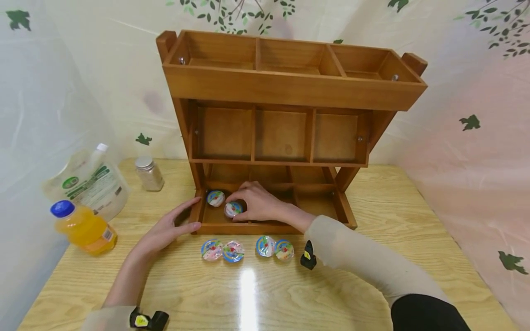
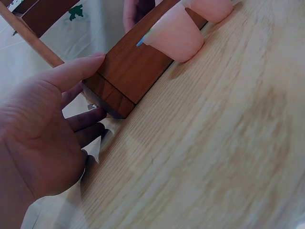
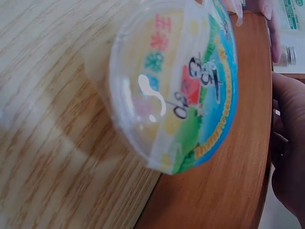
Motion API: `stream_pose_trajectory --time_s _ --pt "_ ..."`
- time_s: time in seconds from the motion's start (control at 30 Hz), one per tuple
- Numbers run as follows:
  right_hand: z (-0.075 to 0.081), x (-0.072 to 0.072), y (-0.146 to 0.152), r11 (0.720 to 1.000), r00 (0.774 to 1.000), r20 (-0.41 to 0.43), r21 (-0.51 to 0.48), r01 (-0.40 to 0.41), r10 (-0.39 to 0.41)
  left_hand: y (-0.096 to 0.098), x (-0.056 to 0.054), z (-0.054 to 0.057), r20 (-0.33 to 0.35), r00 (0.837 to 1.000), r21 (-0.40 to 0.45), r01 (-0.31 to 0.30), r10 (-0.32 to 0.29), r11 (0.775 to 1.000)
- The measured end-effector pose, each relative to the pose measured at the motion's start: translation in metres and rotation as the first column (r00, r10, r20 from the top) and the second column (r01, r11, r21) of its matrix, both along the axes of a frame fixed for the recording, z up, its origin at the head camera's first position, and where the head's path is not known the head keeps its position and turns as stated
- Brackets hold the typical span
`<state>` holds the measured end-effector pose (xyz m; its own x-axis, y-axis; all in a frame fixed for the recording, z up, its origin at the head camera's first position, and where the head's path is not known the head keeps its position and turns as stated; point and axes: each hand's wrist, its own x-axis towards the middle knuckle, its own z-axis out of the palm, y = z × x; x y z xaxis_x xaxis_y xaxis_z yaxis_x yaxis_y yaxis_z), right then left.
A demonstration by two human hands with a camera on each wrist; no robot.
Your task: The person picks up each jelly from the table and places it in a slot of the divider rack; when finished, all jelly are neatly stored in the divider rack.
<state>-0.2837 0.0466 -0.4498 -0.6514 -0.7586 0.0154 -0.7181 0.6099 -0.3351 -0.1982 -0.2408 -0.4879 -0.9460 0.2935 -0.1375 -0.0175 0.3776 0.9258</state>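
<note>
Right grip (image 1: 260, 203), palm down, pinches a cup (image 1: 233, 209); left grip (image 1: 166, 228), spread, touches the rack (image 1: 285, 87).

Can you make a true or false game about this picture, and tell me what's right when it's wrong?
1. The left hand touches the wooden rack. True.
2. Only one cup is on the table in front of the rack. False: four cups are there.
3. The orange bottle has a blue cap. True.
4. The right hand holds nothing. False: it pinches a small cup.
5. The lidded jar stands on the rack's top tier. False: it's on the table.
</note>
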Motion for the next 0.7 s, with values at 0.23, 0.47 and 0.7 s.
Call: stream_pose_trajectory --time_s 0.23,0.47,0.7 --pt "0.004 -0.002 0.005 0.998 0.998 0.059 -0.064 -0.021 0.025 0.0 0.001 0.001 -0.006 1.0 0.001 0.003 -0.003 1.0" --pt "0.008 0.005 0.025 0.958 0.98 0.196 -0.274 0.079 -0.025 0.0 0.001 0.0 -0.009 1.0 -0.003 0.004 -0.004 1.0" --pt "0.005 0.017 0.054 0.856 0.971 0.227 -0.484 0.183 -0.079 0.001 0.001 0.0 -0.024 1.0 -0.003 0.006 -0.006 1.0"
